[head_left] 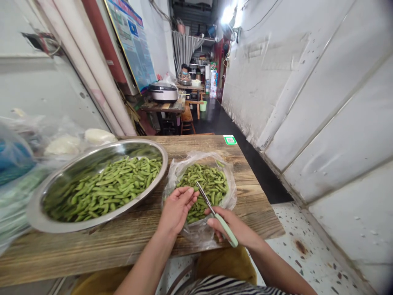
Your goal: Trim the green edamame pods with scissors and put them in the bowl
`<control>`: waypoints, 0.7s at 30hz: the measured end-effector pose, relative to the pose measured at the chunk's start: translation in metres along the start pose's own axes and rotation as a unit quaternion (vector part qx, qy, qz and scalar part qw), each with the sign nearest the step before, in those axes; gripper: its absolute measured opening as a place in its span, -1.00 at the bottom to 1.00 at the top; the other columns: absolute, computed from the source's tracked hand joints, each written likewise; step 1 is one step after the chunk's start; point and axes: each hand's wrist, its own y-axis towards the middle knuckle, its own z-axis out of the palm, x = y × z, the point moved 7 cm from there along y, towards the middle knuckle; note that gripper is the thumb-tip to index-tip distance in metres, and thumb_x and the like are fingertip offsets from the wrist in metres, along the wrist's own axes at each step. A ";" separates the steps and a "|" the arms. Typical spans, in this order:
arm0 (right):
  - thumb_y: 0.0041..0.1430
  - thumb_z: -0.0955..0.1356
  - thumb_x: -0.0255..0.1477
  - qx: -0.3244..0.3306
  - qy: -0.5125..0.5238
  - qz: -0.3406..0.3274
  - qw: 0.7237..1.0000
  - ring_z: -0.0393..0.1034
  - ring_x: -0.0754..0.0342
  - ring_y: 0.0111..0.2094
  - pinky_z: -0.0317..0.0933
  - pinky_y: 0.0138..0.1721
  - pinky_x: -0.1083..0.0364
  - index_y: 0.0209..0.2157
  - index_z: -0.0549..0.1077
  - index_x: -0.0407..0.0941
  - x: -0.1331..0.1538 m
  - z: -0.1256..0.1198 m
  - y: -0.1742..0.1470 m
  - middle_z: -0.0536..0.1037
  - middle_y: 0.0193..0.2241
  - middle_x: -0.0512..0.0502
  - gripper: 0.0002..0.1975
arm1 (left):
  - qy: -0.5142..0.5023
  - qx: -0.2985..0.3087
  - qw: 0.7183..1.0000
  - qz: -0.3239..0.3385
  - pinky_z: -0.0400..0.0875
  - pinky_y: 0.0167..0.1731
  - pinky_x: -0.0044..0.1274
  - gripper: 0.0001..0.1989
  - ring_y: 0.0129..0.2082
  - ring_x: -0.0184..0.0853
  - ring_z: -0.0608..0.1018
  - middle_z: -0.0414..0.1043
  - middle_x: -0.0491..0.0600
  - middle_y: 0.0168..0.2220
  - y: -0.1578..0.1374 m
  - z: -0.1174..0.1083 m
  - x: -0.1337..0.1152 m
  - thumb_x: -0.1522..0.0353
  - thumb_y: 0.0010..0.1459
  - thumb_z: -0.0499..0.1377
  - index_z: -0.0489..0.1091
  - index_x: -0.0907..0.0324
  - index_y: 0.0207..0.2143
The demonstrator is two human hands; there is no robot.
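My right hand grips a pair of scissors with pale green handles, the blades pointing up and to the left over the pods. Close to the blade tips, my left hand has its thumb and fingers pinched together; whatever lies between them is too small to make out. Beneath both hands is a clear plastic bag, rolled open and filled with green edamame pods. To its left stands a wide steel basin, holding a large heap of edamame pods.
Everything rests on a wooden table with a green QR code card at its far edge. Plastic bags crowd the left side. Beyond are a white cooker on another table, a wooden bench and a wall along the right.
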 end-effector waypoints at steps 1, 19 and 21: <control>0.11 0.31 -0.01 -0.002 -0.001 -0.001 1.000 0.20 0.22 -0.68 0.12 -0.66 0.25 -0.11 0.30 -0.14 0.000 0.000 0.000 0.27 -0.65 0.15 -0.49 | 0.007 0.002 1.000 0.003 0.44 -0.36 -0.63 -0.74 -0.40 -0.44 0.55 0.48 -0.10 -0.48 -0.001 0.001 -0.001 0.42 -0.21 0.41 0.41 0.27 -0.44; -0.01 0.39 -0.06 -0.117 0.080 0.020 0.990 0.06 0.27 -0.81 0.04 -0.82 0.29 -0.25 0.35 -0.15 -0.003 -0.028 -0.001 0.21 -0.78 0.23 -0.54 | 0.013 0.006 1.000 0.007 0.43 -0.30 -0.54 -0.74 -0.28 -0.33 0.58 0.54 0.00 -0.33 0.003 0.007 -0.006 0.40 -0.20 0.34 0.30 0.23 -0.49; -0.02 0.39 -0.05 -0.153 0.077 0.010 0.985 0.08 0.28 -0.81 0.05 -0.81 0.30 -0.22 0.35 -0.16 -0.001 -0.040 -0.003 0.21 -0.76 0.22 -0.51 | 0.047 0.004 0.999 0.020 0.37 -0.45 -0.59 -0.77 -0.41 -0.38 0.55 0.51 -0.05 -0.40 0.009 0.009 -0.010 0.40 -0.18 0.29 0.26 0.20 -0.49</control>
